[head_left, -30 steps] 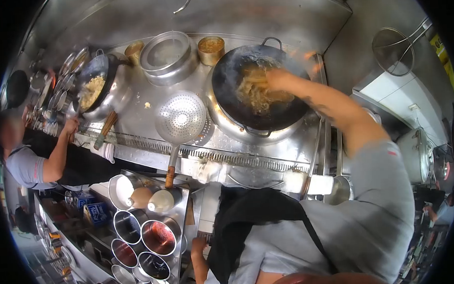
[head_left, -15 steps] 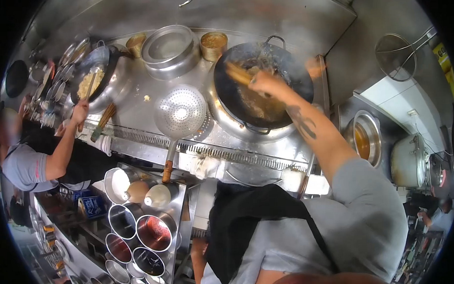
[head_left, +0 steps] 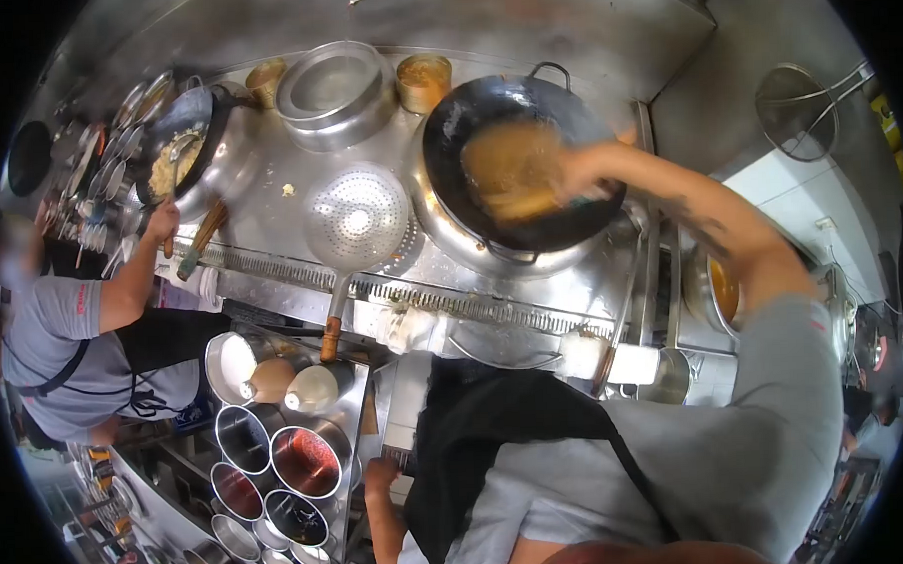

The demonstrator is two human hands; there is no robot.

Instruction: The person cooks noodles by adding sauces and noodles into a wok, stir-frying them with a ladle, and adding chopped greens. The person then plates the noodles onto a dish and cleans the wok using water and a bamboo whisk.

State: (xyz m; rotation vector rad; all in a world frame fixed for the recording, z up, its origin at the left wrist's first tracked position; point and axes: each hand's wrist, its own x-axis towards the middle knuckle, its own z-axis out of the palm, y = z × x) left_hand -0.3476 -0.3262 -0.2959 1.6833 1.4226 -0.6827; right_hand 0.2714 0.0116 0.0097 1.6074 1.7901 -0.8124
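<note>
My right hand (head_left: 589, 172), smeared by motion, is closed around a bamboo wok brush (head_left: 526, 204). The brush is down inside the large black wok (head_left: 453, 123), where brown liquid (head_left: 507, 153) swirls under it. Low beside my body is my left hand (head_left: 382, 473), near the side of the sauce cart; its fingers are too unclear to read. A perforated ladle (head_left: 358, 218) with a wooden handle lies left of the wok, across the stove's front edge.
Behind stand a lidded-looking metal pot (head_left: 331, 97) and a tin (head_left: 425, 82). Sauce containers (head_left: 307, 462) fill the cart at lower left. A co-worker (head_left: 66, 345) stirs food in another wok (head_left: 230, 141). A second bamboo brush (head_left: 203, 241) lies between. A strainer (head_left: 797, 113) hangs at right.
My right hand has swept the brush from the wok's upper left down toward its near right side, elbow swinging outward. The liquid now swirls higher. The co-worker has shifted slightly.
</note>
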